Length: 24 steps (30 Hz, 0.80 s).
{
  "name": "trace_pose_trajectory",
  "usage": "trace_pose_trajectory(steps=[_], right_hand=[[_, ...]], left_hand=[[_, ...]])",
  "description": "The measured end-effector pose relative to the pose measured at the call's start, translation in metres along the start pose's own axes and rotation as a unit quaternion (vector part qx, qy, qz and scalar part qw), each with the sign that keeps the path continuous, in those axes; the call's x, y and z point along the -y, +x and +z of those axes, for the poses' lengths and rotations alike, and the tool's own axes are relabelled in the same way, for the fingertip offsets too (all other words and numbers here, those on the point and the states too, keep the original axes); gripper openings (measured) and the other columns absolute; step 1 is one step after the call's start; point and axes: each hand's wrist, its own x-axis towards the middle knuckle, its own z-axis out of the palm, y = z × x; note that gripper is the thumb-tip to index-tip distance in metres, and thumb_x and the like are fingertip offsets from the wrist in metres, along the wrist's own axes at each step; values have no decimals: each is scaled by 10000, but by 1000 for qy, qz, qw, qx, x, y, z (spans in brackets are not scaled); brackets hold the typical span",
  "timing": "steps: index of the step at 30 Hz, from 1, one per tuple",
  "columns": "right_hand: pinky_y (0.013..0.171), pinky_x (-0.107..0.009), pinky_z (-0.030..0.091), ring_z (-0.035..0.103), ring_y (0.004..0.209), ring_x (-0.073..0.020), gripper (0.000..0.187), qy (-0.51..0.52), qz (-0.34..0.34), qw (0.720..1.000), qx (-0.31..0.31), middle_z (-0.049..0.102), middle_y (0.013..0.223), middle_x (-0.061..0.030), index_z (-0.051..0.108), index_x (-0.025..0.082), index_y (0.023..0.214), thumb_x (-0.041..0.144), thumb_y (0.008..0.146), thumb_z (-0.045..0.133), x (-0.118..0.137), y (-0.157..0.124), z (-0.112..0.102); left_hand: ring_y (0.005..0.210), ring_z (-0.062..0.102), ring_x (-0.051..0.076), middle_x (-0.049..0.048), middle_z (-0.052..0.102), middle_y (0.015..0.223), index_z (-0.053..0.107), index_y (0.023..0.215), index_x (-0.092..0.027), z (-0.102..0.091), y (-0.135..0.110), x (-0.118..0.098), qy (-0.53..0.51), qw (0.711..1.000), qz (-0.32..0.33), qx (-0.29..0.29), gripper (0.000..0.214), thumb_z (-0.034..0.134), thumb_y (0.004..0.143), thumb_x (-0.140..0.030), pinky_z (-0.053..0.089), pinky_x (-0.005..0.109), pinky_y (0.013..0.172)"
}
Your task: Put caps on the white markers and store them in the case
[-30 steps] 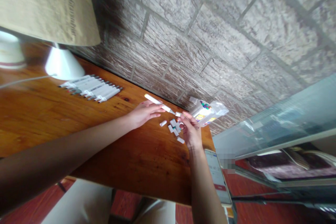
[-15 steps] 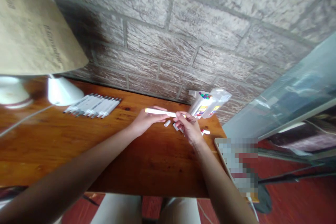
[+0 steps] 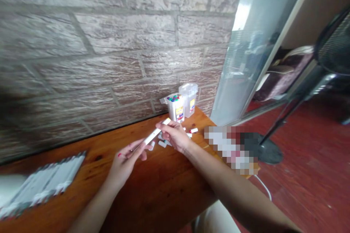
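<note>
Between my two hands is a white marker pen point(image 3: 152, 135) with a yellowish upper end, tilted up to the right above the wooden table point(image 3: 164, 174). My left hand point(image 3: 128, 156) is closed round its lower end, and a red mark shows on that hand. The fingers of my right hand point(image 3: 173, 134) pinch the pen near its upper end. Several small white caps point(image 3: 162, 143) lie on the table under and beside my right hand. One white cap with a red end point(image 3: 193, 130) lies a little to the right of them.
Behind my hands, a clear plastic case point(image 3: 176, 108) holds pens with coloured ends, beside another clear case point(image 3: 190, 100). A row of white markers point(image 3: 51, 178) lies at left. The brick wall point(image 3: 131, 62) bounds the back; a standing fan point(image 3: 284, 116) is at right.
The view has swung to the right, bringing the fan into sight and pushing the lamp out. The marker has turned from nearly level to slanting; both hands still hold it.
</note>
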Motion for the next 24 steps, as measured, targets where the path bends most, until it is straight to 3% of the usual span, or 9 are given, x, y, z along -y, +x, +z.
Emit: trace_pose_trajectory(steps=[4,7,10,12,15,19,21,24], right_hand=[[461,-144,330,447,473,-17,314,-44,21,999,16,565,585,43,731,142,851,363,657,843,-4,-4,3],[649,-168,499,630,700,-67,366,27,37,999,24,685,799,-4,753,160,909,367,627,862,-6,-7,9],[766,-190,542,676,821,-93,426,107,55,992,48,713,886,-13,744,180,1000,350,630,869,-8,-9,14],[759,-193,553,664,757,-81,451,139,65,987,41,707,831,-3,734,175,1021,331,623,879,-9,-9,16],[713,-203,560,628,665,-74,482,167,59,984,0,680,760,16,718,170,1028,318,604,894,-10,-6,15],[646,-201,525,582,636,-71,473,187,47,981,-5,627,733,36,665,204,1073,324,663,867,-10,-6,14],[578,-202,478,509,562,-67,397,210,70,975,30,560,669,47,633,200,978,442,720,813,-11,-8,16],[498,-206,384,354,470,-64,569,258,126,954,86,421,559,54,560,176,829,737,755,619,-13,-12,17]], left_hand=[[738,640,161,63,725,847,729,1028,-189,4,-4,7,156,987,39,12,376,671,811,-490,513,229,752],[850,676,183,55,739,974,711,1065,-217,7,-7,12,196,977,82,5,333,680,816,-436,500,227,843],[859,682,187,38,742,972,709,1013,-228,9,-9,12,230,967,107,-18,272,693,810,-408,485,219,813],[809,678,179,30,738,877,711,906,-217,11,-9,9,246,964,96,-9,239,667,827,-439,473,217,757],[700,641,158,36,705,748,677,754,-190,16,-9,6,228,970,64,52,378,546,893,-516,447,227,677],[664,598,144,46,683,735,653,742,-173,21,-10,6,193,976,43,95,454,471,924,-547,418,234,645],[676,600,143,48,671,722,637,727,-164,23,-11,7,193,976,46,90,457,478,924,-544,413,231,651],[634,592,129,39,653,666,625,712,-151,26,-13,8,199,975,54,80,468,478,924,-543,404,219,634]])
